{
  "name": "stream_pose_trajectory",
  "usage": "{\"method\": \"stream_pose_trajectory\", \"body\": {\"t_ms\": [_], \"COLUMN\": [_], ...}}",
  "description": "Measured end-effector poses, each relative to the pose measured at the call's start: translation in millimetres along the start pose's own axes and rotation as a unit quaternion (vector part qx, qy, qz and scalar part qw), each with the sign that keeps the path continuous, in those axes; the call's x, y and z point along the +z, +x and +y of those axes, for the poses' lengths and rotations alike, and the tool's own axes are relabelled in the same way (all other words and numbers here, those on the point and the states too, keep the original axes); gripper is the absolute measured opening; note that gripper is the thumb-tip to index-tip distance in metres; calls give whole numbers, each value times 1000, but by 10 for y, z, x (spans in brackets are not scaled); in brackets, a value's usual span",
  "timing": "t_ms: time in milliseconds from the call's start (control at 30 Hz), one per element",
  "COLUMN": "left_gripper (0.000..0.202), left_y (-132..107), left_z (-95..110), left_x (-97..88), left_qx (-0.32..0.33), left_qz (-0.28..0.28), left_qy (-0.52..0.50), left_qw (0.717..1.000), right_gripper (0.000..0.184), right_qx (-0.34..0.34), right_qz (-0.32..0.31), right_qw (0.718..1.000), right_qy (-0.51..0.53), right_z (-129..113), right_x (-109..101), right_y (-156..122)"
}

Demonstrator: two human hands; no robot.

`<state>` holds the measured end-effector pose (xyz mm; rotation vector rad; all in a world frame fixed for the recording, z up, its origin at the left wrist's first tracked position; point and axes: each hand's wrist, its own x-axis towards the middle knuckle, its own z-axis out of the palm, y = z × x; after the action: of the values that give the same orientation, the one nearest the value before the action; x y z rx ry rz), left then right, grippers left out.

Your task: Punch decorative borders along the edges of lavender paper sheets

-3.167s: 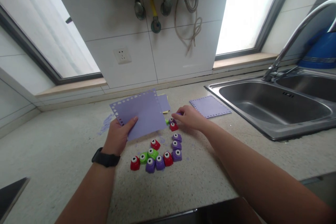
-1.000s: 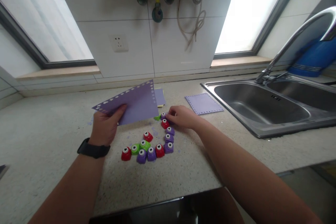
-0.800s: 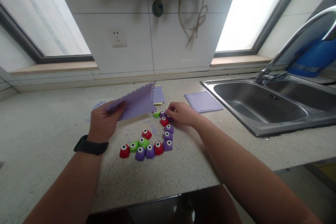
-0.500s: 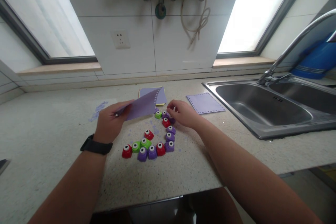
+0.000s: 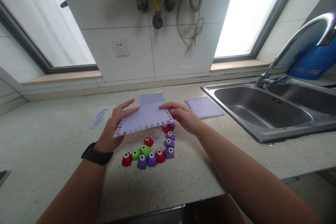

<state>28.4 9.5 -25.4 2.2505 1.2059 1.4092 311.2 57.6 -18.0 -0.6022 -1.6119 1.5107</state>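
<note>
Both my hands hold a lilac sheet of paper (image 5: 147, 118) with a punched border, flat and a little above the counter. My left hand (image 5: 115, 126) grips its left edge, thumb on top. My right hand (image 5: 181, 115) pinches its right corner. Below the sheet lies a cluster of small red, green and purple paper punches (image 5: 151, 150); some are hidden under the paper. A second punched lilac sheet (image 5: 204, 107) lies flat to the right. Behind the held sheet a further lilac sheet (image 5: 150, 98) rests on a yellow one.
A steel sink (image 5: 265, 106) with a curved tap (image 5: 294, 42) takes up the right side. A blue container (image 5: 312, 61) stands behind it. Lilac paper scraps (image 5: 98, 119) dot the speckled counter (image 5: 52, 147). Hoses hang on the tiled wall above a socket (image 5: 120, 47).
My left hand turned the tilted lilac sheet over and laid it flat. My right hand left the punches and took hold of the sheet's right corner.
</note>
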Motion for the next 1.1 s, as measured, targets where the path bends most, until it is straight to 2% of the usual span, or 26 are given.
{"method": "stream_pose_trajectory", "body": {"t_ms": [67, 100, 167, 267, 333, 400, 500, 667, 767, 867, 1000, 1100], "left_gripper": [64, 67, 64, 48, 47, 46, 43, 40, 39, 39, 47, 50], "left_y": [4, 10, 32, 63, 63, 46, 14, 0, -10, -35, -69, -77], "left_z": [-3, 4, 35, 96, 123, 135, 135, 126, 125, 139, 160, 162], "left_x": [42, 67, 110, 133, 134, 140, 160, 180, 182, 189, 237, 290], "left_qx": [-84, -147, -248, -327, -345, -336, -315, -309, -295, -296, -313, -310], "left_qz": [22, 46, 83, 31, 17, 26, 26, 50, 75, 78, 71, 96], "left_qy": [-73, -146, -272, -428, -468, -453, -390, -323, -329, -357, -346, -336], "left_qw": [994, 977, 926, 842, 814, 825, 865, 893, 894, 883, 882, 884], "right_gripper": [30, 28, 22, 20, 21, 21, 23, 48, 52, 53, 53, 51], "right_qx": [-33, -48, -66, -72, -82, -95, -110, -92, -93, -90, -87, -85], "right_qz": [21, 35, 65, 86, 89, 87, 88, 92, 97, 98, 101, 106], "right_qw": [999, 998, 993, 986, 984, 982, 980, 989, 989, 990, 990, 989], "right_qy": [-10, -28, -76, -124, -131, -137, -139, -76, -58, -53, -51, -59], "right_z": [7, 5, 1, 13, 37, 61, 85, 115, 123, 108, 89, 109], "right_x": [-14, -12, 6, 38, 46, 43, 37, 55, 90, 149, 218, 198], "right_y": [-7, -12, -23, -32, -27, -18, -6, -9, -15, -26, -38, -25]}}
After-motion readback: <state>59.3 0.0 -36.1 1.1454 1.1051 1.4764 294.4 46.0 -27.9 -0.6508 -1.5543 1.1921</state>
